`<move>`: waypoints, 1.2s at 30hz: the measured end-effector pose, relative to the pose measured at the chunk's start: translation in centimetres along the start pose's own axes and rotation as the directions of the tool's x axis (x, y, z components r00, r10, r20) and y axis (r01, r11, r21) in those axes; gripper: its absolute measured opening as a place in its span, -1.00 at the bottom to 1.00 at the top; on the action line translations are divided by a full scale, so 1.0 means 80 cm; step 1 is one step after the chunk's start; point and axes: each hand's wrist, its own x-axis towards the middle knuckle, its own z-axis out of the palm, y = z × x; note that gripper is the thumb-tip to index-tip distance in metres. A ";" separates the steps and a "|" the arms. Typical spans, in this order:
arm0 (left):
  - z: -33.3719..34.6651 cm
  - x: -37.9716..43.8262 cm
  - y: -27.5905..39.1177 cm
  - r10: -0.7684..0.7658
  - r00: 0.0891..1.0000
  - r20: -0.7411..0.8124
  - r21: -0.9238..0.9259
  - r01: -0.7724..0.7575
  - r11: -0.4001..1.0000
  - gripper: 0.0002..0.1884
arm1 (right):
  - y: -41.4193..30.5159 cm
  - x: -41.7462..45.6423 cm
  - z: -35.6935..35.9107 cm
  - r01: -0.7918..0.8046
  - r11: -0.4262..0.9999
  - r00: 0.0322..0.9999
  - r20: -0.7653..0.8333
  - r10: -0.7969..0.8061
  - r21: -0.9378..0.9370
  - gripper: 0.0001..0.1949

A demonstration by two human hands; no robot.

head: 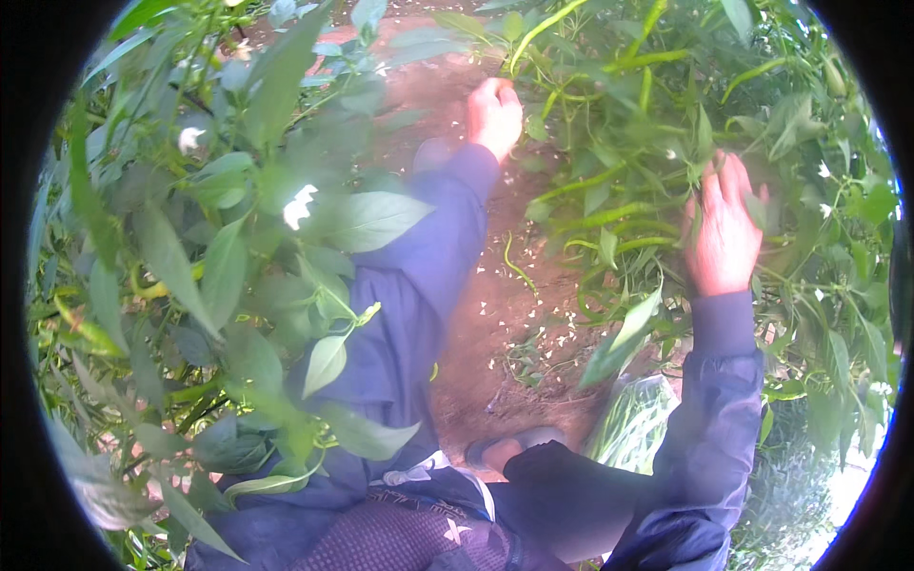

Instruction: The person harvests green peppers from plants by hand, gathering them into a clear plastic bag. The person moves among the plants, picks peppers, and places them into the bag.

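Observation:
My left hand [495, 118] reaches forward over the soil path with its fingers curled. It is beside the lower end of a long green chili pepper [540, 28]; whether it grips anything is hidden. Among the leaves of the chili plant [664, 143] on the right is my right hand [727, 225], back upward and fingers bent into the foliage. Leaves cover its fingertips, so I cannot tell what it holds. Several slender green chilies [618, 214] hang just left of this hand.
Chili plants with white flowers [298, 207] crowd the left, their leaves overlapping my left arm. A single chili [518, 265] is over the reddish soil [485, 357], strewn with pale petals. A clear plastic bag of green chilies [632, 421] stands by my right forearm, near a sandalled foot [500, 453].

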 end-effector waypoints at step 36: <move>0.118 -0.144 0.144 0.392 0.777 0.493 -0.194 -0.341 0.920 -0.62 | -0.105 0.106 -0.022 0.088 0.948 0.995 -0.077 -0.068 0.307 -0.60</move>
